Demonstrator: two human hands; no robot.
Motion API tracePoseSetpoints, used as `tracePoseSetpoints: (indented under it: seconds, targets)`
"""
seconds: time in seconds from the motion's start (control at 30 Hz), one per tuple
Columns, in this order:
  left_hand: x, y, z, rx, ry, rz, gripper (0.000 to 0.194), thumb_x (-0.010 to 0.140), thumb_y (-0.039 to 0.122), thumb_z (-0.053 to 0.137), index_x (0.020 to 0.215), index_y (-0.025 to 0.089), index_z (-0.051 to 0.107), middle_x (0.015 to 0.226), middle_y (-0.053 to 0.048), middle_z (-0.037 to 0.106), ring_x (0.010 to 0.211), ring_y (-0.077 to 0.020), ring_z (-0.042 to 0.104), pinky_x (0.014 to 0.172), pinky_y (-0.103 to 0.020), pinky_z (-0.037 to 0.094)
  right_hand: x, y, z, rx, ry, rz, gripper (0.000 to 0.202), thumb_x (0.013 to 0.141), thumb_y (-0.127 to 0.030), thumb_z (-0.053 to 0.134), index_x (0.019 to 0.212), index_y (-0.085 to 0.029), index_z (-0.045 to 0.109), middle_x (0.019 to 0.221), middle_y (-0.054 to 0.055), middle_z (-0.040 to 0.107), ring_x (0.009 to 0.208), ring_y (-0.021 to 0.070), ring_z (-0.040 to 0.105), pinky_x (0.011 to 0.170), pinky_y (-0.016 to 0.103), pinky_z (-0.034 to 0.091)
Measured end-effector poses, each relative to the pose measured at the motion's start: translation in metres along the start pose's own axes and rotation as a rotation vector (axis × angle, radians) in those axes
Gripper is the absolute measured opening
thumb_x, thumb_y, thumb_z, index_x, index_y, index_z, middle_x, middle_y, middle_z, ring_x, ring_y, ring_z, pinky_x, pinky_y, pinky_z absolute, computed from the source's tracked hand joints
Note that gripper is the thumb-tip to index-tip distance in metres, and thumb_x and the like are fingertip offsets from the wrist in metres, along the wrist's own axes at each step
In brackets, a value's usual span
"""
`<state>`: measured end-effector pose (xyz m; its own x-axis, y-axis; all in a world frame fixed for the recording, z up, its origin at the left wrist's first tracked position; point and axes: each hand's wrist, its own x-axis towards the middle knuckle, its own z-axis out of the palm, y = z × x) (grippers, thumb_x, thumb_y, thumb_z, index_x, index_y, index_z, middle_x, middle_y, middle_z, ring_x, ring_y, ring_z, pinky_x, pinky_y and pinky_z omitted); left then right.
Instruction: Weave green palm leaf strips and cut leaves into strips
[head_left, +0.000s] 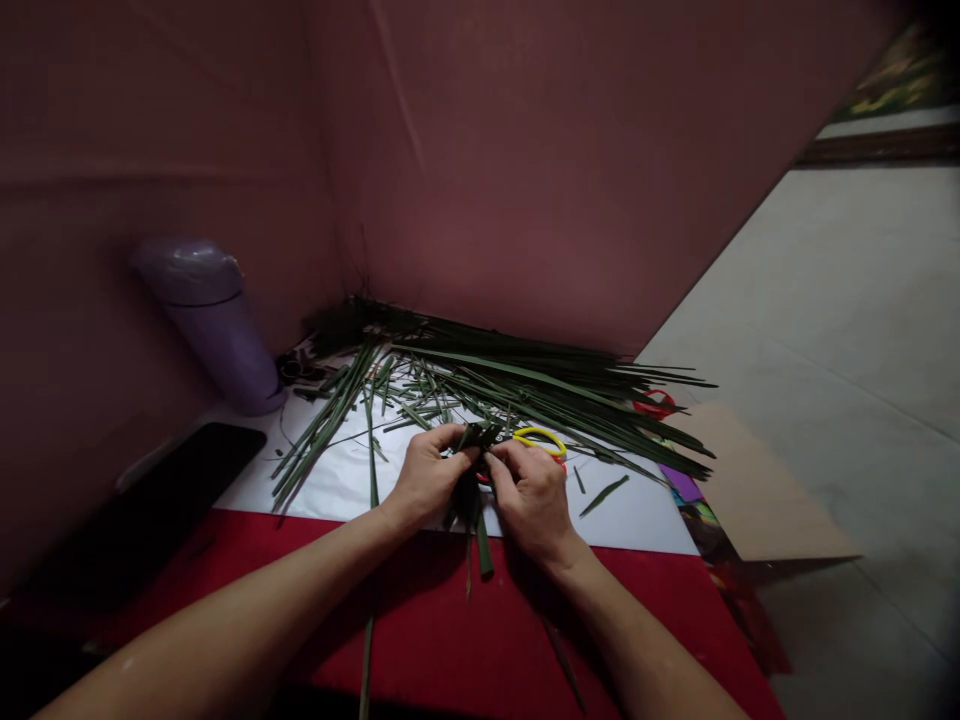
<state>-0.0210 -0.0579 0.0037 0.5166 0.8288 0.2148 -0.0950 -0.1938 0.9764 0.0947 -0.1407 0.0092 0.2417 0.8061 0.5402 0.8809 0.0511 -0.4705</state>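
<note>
Between my two hands is a small bundle of dark green leaf strips [480, 525], its loose ends hanging down over the table's front. My left hand [435, 468] pinches the bundle from the left, thumb and fingers closed on it. From the right, my right hand [529, 490] grips the same bundle with thumb and forefinger. The exact fold or knot at the fingertips is too dark to make out. Scissors with yellow and red handles [541, 437] lie right behind my right hand, partly covered by it. Short cut leaf pieces [420, 405] are scattered beyond the hands.
A pile of long green leaves [555, 375] runs along the back wall, with more leaves [322, 430] at left. A purple tumbler [225, 340] and a dark, flat object [165, 500] stand and lie leftward. White sheet [637, 520] covers part of the red tabletop [420, 620].
</note>
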Motion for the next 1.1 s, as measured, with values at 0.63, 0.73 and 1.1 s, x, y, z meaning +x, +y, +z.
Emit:
tracePoseSetpoints:
  seconds: [0.63, 0.73, 1.1]
  targets:
    - [0.006, -0.009, -0.004, -0.264, -0.048, -0.222, 0.022, 0.062, 0.016, 0.064, 0.083, 0.011, 0.066, 0.08, -0.006, 0.067, 0.071, -0.0166, 0.059, 0.066, -0.027, 0.045, 0.008, 0.019, -0.002, 0.293, -0.212, 0.002, 0.014, 0.081, -0.015, 0.051, 0.077, -0.02, 0.064, 0.071, 0.0, 0.065, 0.066, 0.0136, 0.056, 0.063, 0.024, 0.038]
    - [0.006, -0.01, -0.004, -0.283, -0.05, -0.243, 0.022, 0.061, 0.015, 0.063, 0.083, 0.011, 0.066, 0.08, -0.007, 0.067, 0.07, -0.0163, 0.059, 0.065, -0.027, 0.045, 0.007, 0.023, -0.001, 0.327, -0.227, 0.006, 0.013, 0.081, -0.016, 0.052, 0.079, -0.019, 0.064, 0.073, 0.001, 0.066, 0.067, 0.0138, 0.058, 0.063, 0.024, 0.039]
    - [0.01, -0.01, -0.007, -0.319, -0.027, -0.268, 0.021, 0.057, 0.014, 0.065, 0.077, 0.011, 0.066, 0.075, -0.005, 0.066, 0.067, -0.0159, 0.06, 0.064, -0.026, 0.045, 0.01, 0.028, 0.0, 0.368, -0.268, 0.043, 0.014, 0.08, -0.019, 0.053, 0.084, -0.021, 0.067, 0.079, 0.002, 0.068, 0.073, 0.0159, 0.06, 0.067, 0.026, 0.043]
